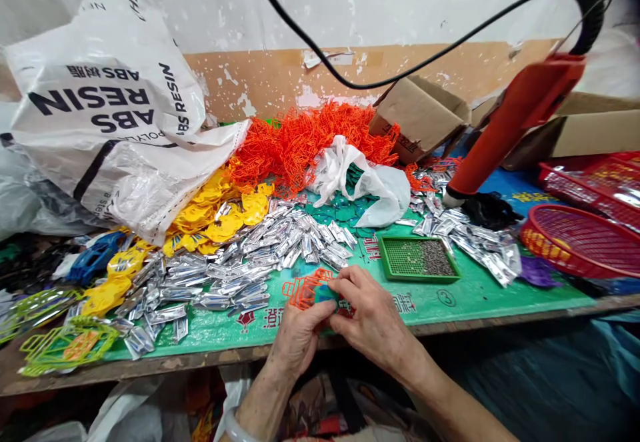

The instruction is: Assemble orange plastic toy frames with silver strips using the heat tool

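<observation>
Both hands meet at the front edge of the green-covered table [480, 309]. Between them is an orange plastic openwork piece [304, 290] with a small teal part [325, 294] against it. My left hand [299, 335] pinches these from the left, thumb on top. On the other side my right hand [373, 315] has its fingers curled at the teal part; its fingertips are partly hidden. Just beyond lie many small silver strips [295, 235]. To the right of my hands sits a green tray [395, 273] with small metal pieces gathered in its right half.
A red electric screwdriver [510, 122] hangs on a black cable at the right. Behind are an orange lattice heap [300, 149], yellow parts [200, 215], a white resin sack [110, 109] and a cardboard box [420, 112]. Red baskets [575, 235] stand far right.
</observation>
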Motion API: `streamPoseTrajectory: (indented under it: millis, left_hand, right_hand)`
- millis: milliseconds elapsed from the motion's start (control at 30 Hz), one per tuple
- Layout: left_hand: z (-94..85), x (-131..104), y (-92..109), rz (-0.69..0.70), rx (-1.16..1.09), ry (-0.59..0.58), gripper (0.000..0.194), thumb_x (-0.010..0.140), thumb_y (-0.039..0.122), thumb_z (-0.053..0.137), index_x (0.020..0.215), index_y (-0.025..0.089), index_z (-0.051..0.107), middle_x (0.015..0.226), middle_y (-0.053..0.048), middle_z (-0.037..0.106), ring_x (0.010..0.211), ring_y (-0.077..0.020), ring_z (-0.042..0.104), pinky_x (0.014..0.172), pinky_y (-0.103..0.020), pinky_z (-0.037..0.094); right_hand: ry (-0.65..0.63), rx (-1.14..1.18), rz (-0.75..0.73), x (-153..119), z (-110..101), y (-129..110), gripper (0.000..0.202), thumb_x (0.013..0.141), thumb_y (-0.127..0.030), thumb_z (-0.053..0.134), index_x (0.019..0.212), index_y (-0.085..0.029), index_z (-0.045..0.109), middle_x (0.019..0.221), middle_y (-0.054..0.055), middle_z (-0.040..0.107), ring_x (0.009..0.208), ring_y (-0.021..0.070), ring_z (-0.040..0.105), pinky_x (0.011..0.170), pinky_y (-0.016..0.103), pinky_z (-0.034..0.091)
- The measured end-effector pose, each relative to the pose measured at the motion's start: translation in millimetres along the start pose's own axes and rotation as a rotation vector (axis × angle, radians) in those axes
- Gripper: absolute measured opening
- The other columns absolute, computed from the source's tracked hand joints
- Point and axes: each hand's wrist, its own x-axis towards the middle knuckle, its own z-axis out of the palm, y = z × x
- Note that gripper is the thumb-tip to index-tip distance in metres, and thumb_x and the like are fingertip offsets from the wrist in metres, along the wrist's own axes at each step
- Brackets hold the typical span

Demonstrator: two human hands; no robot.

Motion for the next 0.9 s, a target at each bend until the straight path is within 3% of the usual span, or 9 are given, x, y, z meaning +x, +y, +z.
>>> streamPoseTrajectory:
  millis: [133,367,500,633,767,900]
  left_hand:
    - [0.7,0,-1,0.006,-0.009,0.02,0.033,0.067,0.011,0.076,0.1,0.017,0.074,0.099,-0.004,0.075,0.089,-0.0187,0.066,0.082,-0.029,0.052]
    - [0.0,1,-4,-0.006,-0.034,0.025,0.034,0.069,0.012,0.077,0.102,0.018,0.072,0.095,-0.003,0.074,0.083,-0.0167,0.066,0.077,-0.027,0.053]
    - [0.8,0,-2,-0.022,-0.034,0.056,0.031,0.069,0.016,0.079,0.099,0.018,0.072,0.096,-0.003,0.075,0.088,-0.0187,0.068,0.082,-0.027,0.054]
    - [0.7,3,-1,-0.048,0.003,0.127,0.039,0.066,0.022,0.084,0.103,0.02,0.07,0.105,-0.003,0.075,0.098,-0.0224,0.068,0.085,-0.028,0.056]
    - [0.8,9,-3,-0.075,0.051,0.071,0.041,0.067,0.025,0.084,0.105,0.021,0.07,0.104,-0.002,0.074,0.098,-0.0233,0.067,0.077,-0.026,0.056]
    - [9.3,5,-2,-0.139,0.099,-0.018,0.04,0.068,0.028,0.083,0.104,0.02,0.069,0.095,-0.003,0.073,0.079,-0.0188,0.066,0.062,-0.025,0.053]
  right_hand:
    - [0.095,0.064,0.003,-4,9,7,0.037,0.072,-0.008,0.064,0.107,-0.02,0.065,0.099,0.007,0.059,0.092,0.0225,0.056,0.079,0.037,0.049]
    - [0.164,0.17,0.037,-12,16,6,0.045,0.072,-0.007,0.062,0.115,-0.021,0.062,0.106,0.009,0.058,0.098,0.0245,0.058,0.081,0.039,0.052]
    - [0.26,0.218,0.011,-19,23,1,0.044,0.078,-0.012,0.066,0.121,-0.018,0.058,0.113,0.012,0.057,0.105,0.0246,0.057,0.09,0.039,0.052]
    - [0.303,0.272,-0.036,-19,27,3,0.047,0.079,-0.017,0.069,0.125,-0.016,0.059,0.111,0.012,0.058,0.1,0.0218,0.059,0.087,0.034,0.054]
    - [0.304,0.273,-0.026,-16,18,7,0.041,0.077,-0.019,0.071,0.118,-0.015,0.067,0.103,0.011,0.06,0.092,0.0201,0.061,0.079,0.031,0.055]
    - [0.217,0.304,-0.048,-20,-15,19,0.034,0.078,-0.027,0.075,0.111,-0.02,0.07,0.102,0.008,0.062,0.092,0.0184,0.062,0.078,0.03,0.055]
